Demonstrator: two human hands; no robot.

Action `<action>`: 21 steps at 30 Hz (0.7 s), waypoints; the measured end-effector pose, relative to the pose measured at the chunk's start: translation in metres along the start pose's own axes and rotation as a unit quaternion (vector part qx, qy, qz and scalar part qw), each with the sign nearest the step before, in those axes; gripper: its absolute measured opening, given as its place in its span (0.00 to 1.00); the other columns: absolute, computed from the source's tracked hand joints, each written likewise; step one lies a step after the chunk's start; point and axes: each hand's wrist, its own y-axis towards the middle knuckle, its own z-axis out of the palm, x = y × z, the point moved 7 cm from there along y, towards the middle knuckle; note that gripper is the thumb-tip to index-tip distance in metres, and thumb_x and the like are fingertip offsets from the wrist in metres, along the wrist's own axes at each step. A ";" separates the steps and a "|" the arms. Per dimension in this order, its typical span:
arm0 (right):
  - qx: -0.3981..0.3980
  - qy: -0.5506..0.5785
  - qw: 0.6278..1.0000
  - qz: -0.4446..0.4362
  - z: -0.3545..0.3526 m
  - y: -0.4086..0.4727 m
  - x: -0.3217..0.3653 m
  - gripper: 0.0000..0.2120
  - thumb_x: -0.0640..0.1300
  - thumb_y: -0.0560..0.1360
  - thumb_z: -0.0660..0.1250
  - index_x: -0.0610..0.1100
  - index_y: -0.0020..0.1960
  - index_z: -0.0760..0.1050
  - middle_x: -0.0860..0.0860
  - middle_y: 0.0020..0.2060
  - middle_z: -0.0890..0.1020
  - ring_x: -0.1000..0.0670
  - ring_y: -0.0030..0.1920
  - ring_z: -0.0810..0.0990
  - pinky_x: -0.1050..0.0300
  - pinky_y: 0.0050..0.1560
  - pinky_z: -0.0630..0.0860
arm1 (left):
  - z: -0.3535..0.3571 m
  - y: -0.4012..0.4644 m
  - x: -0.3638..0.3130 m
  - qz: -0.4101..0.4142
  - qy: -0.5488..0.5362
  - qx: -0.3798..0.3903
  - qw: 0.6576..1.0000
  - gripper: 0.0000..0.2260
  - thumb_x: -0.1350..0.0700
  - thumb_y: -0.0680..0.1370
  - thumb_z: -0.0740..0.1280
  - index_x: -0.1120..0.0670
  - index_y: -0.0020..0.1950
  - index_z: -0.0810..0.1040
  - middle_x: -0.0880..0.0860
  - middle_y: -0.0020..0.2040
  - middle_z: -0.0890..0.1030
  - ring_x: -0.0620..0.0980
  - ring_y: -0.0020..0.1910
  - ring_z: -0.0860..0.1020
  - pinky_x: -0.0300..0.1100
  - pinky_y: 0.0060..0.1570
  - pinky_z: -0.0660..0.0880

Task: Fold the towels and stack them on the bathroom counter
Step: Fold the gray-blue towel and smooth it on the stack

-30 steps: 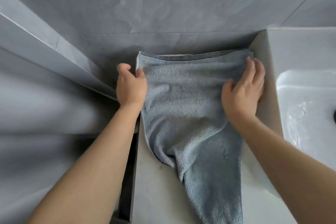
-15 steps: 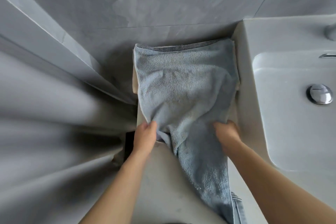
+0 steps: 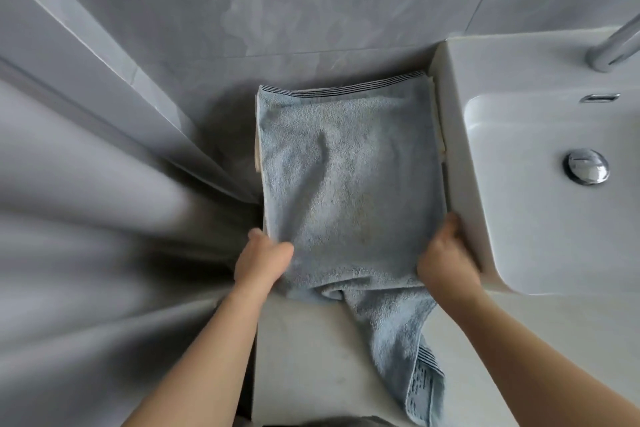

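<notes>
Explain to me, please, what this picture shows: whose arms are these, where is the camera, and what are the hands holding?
The camera sits on a person's head and looks down, so the two bare arms belong to that person. No machine is here. A blue towel lies on the bathroom counter, beside a white sink with a metal drain plug. A pale towel edge shows under it. The left hand and the right hand each grip the towel's near fold, one at either side. One towel end hangs toward the person, not yet folded.
</notes>
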 end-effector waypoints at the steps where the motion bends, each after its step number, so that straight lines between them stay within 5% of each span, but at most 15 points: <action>1: -0.013 -0.012 1.000 0.001 -0.004 0.002 0.005 0.34 0.34 0.75 0.58 0.32 0.77 0.48 0.31 0.64 0.65 0.36 0.56 0.75 0.49 0.54 0.74 | -0.007 0.002 -0.011 0.033 0.060 -0.055 0.996 0.19 0.51 0.72 0.68 0.57 0.59 0.69 0.56 0.56 0.75 0.61 0.58 0.75 0.52 0.58 0.74; 3: -0.041 0.036 0.998 -0.027 -0.020 0.013 0.024 0.38 0.36 0.73 0.59 0.34 0.78 0.45 0.36 0.69 0.60 0.35 0.64 0.68 0.46 0.63 0.67 | -0.020 0.004 -0.047 0.125 0.081 -0.146 0.978 0.23 0.51 0.73 0.70 0.55 0.65 0.68 0.59 0.63 0.72 0.63 0.63 0.70 0.53 0.62 0.69; 5: -0.070 0.067 0.992 -0.084 -0.043 0.034 0.051 0.32 0.38 0.74 0.59 0.36 0.76 0.55 0.39 0.72 0.60 0.36 0.69 0.62 0.44 0.68 0.63 | -0.031 0.010 -0.091 0.210 0.071 -0.191 0.956 0.24 0.54 0.74 0.69 0.55 0.68 0.69 0.60 0.66 0.70 0.63 0.64 0.69 0.53 0.63 0.67; 8: -0.113 0.099 0.979 -0.139 -0.086 0.084 0.088 0.19 0.40 0.77 0.58 0.37 0.66 0.68 0.40 0.68 0.67 0.36 0.67 0.67 0.45 0.66 0.64 | -0.047 0.027 -0.155 0.301 0.096 -0.216 0.924 0.22 0.57 0.75 0.66 0.55 0.70 0.71 0.59 0.66 0.72 0.63 0.64 0.70 0.53 0.63 0.66; 11: -0.138 0.104 0.968 -0.184 -0.122 0.145 0.117 0.18 0.42 0.80 0.56 0.40 0.67 0.72 0.40 0.64 0.74 0.36 0.63 0.72 0.46 0.64 0.67 | -0.046 0.051 -0.216 0.392 0.166 -0.190 0.885 0.22 0.55 0.78 0.61 0.52 0.73 0.72 0.56 0.69 0.74 0.60 0.67 0.70 0.52 0.68 0.64; 17: -0.123 0.019 0.970 -0.210 -0.132 0.235 0.139 0.19 0.44 0.80 0.59 0.44 0.70 0.71 0.44 0.66 0.75 0.40 0.67 0.69 0.46 0.68 0.61 | -0.051 0.119 -0.263 0.364 0.224 -0.170 0.888 0.19 0.57 0.80 0.63 0.52 0.72 0.73 0.56 0.67 0.73 0.62 0.63 0.74 0.53 0.61 0.70; 21: -0.172 0.046 0.964 -0.197 -0.118 0.245 0.133 0.15 0.43 0.78 0.61 0.43 0.63 0.76 0.42 0.60 0.77 0.38 0.63 0.70 0.49 0.66 0.59 | -0.059 0.130 -0.274 0.381 0.271 -0.223 0.856 0.08 0.57 0.79 0.66 0.54 0.56 0.79 0.56 0.57 0.78 0.62 0.57 0.77 0.52 0.54 0.69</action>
